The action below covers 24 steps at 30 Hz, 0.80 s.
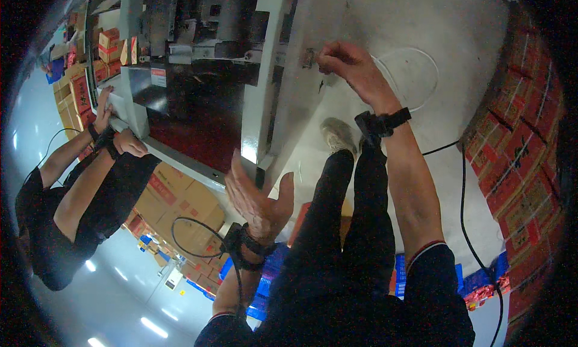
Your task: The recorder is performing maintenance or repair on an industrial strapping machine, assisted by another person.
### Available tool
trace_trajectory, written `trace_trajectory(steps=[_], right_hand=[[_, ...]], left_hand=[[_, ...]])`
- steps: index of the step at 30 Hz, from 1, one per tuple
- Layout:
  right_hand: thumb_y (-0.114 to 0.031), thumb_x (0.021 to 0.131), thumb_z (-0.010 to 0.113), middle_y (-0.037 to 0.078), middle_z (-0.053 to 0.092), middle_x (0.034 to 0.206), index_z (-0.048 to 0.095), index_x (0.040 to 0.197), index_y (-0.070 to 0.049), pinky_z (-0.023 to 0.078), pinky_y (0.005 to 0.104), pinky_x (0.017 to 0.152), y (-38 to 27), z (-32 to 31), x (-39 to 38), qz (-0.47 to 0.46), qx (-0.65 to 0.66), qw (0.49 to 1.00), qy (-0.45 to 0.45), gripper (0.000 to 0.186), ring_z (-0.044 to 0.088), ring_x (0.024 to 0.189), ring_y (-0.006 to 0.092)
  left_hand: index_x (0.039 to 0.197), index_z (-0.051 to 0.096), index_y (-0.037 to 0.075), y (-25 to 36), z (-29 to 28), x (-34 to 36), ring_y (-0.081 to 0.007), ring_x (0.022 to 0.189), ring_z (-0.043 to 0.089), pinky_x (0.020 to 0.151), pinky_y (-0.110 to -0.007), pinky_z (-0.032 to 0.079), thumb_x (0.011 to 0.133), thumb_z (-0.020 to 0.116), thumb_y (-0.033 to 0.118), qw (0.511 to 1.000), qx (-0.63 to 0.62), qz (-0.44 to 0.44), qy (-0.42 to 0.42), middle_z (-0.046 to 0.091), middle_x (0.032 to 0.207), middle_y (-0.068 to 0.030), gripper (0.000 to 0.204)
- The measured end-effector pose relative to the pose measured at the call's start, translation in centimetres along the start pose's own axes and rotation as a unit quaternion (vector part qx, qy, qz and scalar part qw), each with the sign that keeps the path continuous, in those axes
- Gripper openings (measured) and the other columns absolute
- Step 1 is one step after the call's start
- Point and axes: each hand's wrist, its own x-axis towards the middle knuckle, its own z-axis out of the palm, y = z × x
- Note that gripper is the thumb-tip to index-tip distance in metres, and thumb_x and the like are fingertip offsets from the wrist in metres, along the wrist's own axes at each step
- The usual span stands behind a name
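"Black-clad co-worker (48,226) at the left edge: what are they touching?"

"The co-worker's hands (129,144) rest on the near left corner of a machine (201,85) with a pale grey frame (256,124). It fills the upper left and upper centre. Below its edge, left of centre, is a large brown carton (174,205)."

"And the wearer's own hands?"

"The left hand (257,205), just below the centre, is raised with its fingers extended and its thumb apart, grasping nothing. The fingertips overlap the frame's near right corner; I cannot tell whether they touch it."

"Further right?"

"A pale shoe (337,135) stands on the floor near the centre. Above it, at upper centre, the right hand (356,71) has curled fingers, clear of the frame's right side. Whether something small is pinched in them, I cannot tell. A thin white loop (438,75) lies on the floor behind that wrist, and red-brown boxes (518,160) stack along the right edge."

"Which step is this?"

"Probably handling around the machine, with the co-worker supporting its corner. Were the left hand to take hold, it would need to close around the frame, keeping its fingers out from beneath the edge."
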Motion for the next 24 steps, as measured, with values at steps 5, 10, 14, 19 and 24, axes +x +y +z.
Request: trace_trajectory(steps=[5,10,14,19,24], right_hand=[[-0.019,0.087,0.060,-0.001,0.060,0.079,0.061,0.087,-0.004,0.045,0.0237,0.073,-0.1,0.2,-0.4,-0.012,-0.011,1.000,-0.001,0.015,0.056,0.076,0.0088],[-0.018,0.086,0.060,-0.002,0.059,0.078,0.061,0.087,-0.003,0.045,0.0228,0.073,0.2,0.3,-0.1,-0.010,-0.013,1.000,0.011,0.014,0.055,0.075,0.0081],[-0.016,0.086,0.060,-0.002,0.059,0.078,0.061,0.088,-0.003,0.045,0.0229,0.074,-0.5,0.2,-0.4,-0.010,-0.002,1.000,0.009,0.013,0.055,0.076,0.0083],[-0.016,0.086,0.061,-0.001,0.061,0.083,0.062,0.092,-0.003,0.046,0.0240,0.077,-0.2,0.1,-1.1,-0.002,-0.015,1.000,0.001,0.014,0.057,0.079,0.0087],[-0.015,0.086,0.062,0.000,0.062,0.085,0.062,0.094,-0.003,0.046,0.0246,0.078,0.0,0.4,-0.3,-0.009,0.016,1.000,0.001,0.015,0.058,0.082,0.0098]], left_hand=[[0.132,0.029,-0.008,-0.1,0.0,0.0,-0.0383,0.088,0.047,0.079,-0.045,0.038,0.068,0.072,0.024,1.000,0.006,0.012,0.011,0.047,0.102,-0.0233,0.084],[0.131,0.029,-0.008,-0.5,0.2,-0.2,-0.0377,0.088,0.047,0.079,-0.045,0.038,0.067,0.073,0.024,1.000,-0.004,0.005,0.014,0.048,0.102,-0.0229,0.084],[0.131,0.030,-0.008,-0.1,0.1,-0.2,-0.0369,0.087,0.048,0.077,-0.045,0.038,0.067,0.073,0.025,1.000,0.010,0.000,0.009,0.048,0.102,-0.0226,0.084],[0.131,0.030,-0.009,-0.4,0.3,-0.3,-0.0365,0.087,0.048,0.077,-0.045,0.038,0.067,0.073,0.025,1.000,0.003,0.003,0.015,0.048,0.102,-0.0229,0.084],[0.131,0.030,-0.008,-0.5,0.3,0.0,-0.0363,0.086,0.047,0.077,-0.044,0.038,0.067,0.073,0.025,1.000,0.014,0.009,0.014,0.047,0.102,-0.0226,0.084]])
